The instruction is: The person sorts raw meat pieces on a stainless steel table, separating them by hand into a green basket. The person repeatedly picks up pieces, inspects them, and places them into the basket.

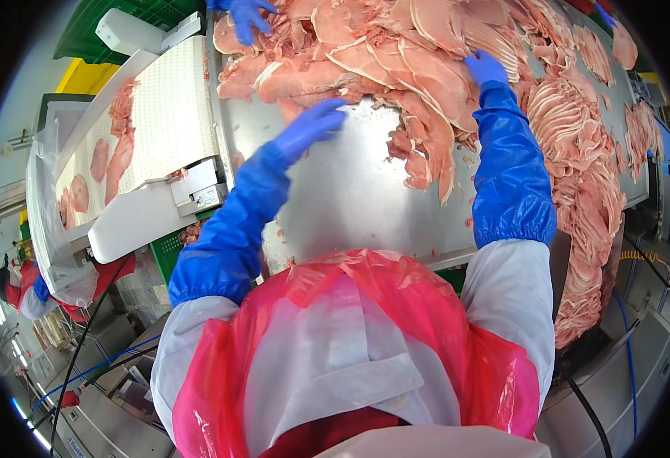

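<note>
Thin slices of raw pale-pink meat (396,65) lie heaped and overlapping across the far part of a steel table (327,198). My left hand (312,128), in a blue glove, reaches over bare metal at the near left edge of the heap. Its fingers are stretched out and nothing is in them. Farther right, my right hand (488,69), gloved too, rests on the slices with its fingers spread, beside a fanned row of slices (499,42). A loose strip of slices (430,149) hangs toward me between my hands.
A white conveyor belt (171,99) carrying meat pieces joins the table at left. Another person's gloved hand (249,19) touches the heap at the far left. To my right, a long folded pile of slices (579,198) runs down the side. Green crates (114,34) stand behind the belt.
</note>
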A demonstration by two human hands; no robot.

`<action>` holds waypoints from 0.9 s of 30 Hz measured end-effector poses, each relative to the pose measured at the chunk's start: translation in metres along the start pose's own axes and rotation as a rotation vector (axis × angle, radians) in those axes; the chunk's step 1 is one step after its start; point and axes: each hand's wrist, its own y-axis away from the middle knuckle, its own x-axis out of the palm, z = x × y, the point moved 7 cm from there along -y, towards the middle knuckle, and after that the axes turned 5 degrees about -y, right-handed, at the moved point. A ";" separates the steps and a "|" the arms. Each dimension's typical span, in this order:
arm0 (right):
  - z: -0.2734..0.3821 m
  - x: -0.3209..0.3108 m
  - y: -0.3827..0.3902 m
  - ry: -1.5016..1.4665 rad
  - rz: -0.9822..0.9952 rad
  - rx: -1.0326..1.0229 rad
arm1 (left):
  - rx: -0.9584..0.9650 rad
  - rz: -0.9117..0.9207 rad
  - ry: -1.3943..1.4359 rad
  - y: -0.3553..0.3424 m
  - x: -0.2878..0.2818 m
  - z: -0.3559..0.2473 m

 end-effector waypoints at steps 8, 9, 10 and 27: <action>0.064 0.025 0.054 -0.418 0.479 -0.120 | -0.112 0.067 0.607 -0.128 0.082 0.041; 0.056 0.034 0.075 -0.655 0.603 -0.090 | 0.050 0.002 0.582 -0.125 0.093 0.022; 0.067 0.042 0.102 -0.687 0.638 -0.042 | 0.037 -0.064 0.635 -0.124 0.087 0.034; 0.297 0.111 0.306 -0.811 0.130 -0.696 | 0.354 -1.072 0.794 0.203 -0.398 0.151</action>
